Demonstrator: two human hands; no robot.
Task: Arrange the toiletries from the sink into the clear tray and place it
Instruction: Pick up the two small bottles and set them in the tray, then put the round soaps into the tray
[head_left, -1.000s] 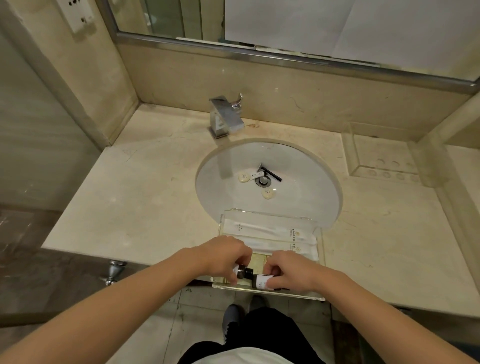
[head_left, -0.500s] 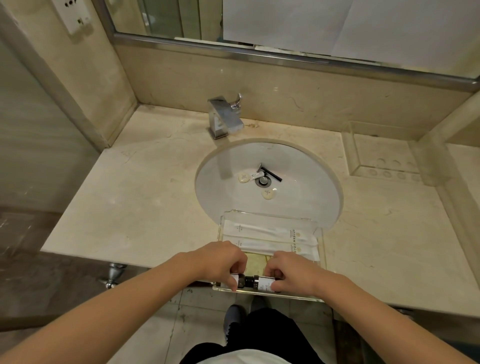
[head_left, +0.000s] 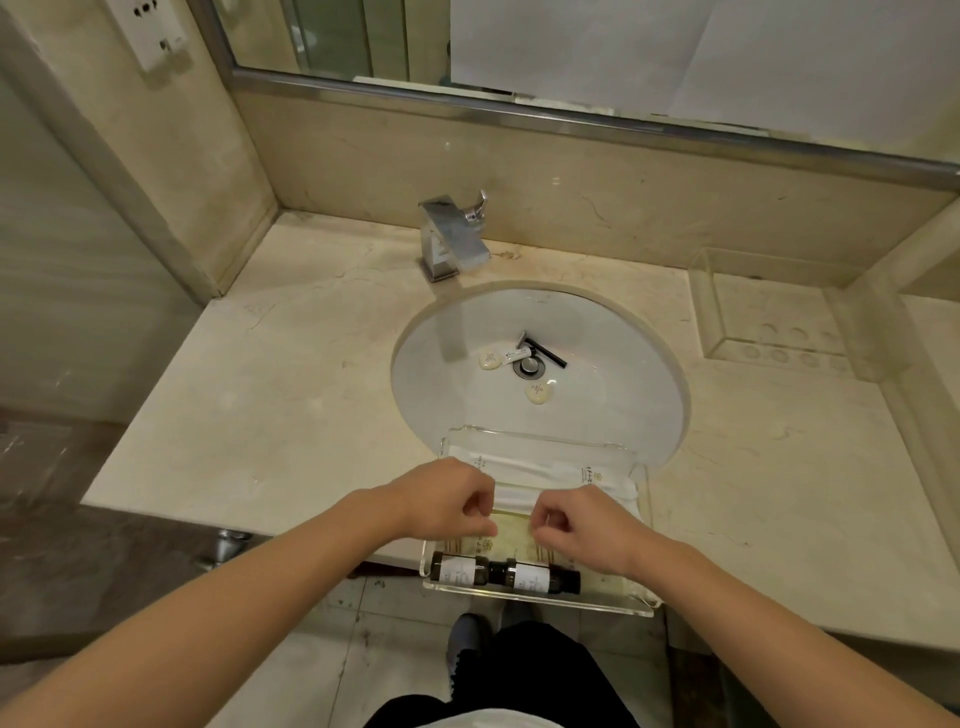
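Both hands hover over the clear acrylic tray (head_left: 641, 605), fingers curled and holding nothing: the left hand (head_left: 447, 506) above its left half, the right hand (head_left: 582, 522) above its right half. At the tray's near edge two small dark bottles with white labels (head_left: 506, 571) lie end to end, untouched. White paper-wrapped packets (head_left: 545, 470) lie along the tray's far side. Beyond the tray, in the round white sink (head_left: 623, 395), two cream oval soaps (head_left: 539, 392), a small white tube (head_left: 518, 355) and a black razor (head_left: 545, 352) lie around the drain.
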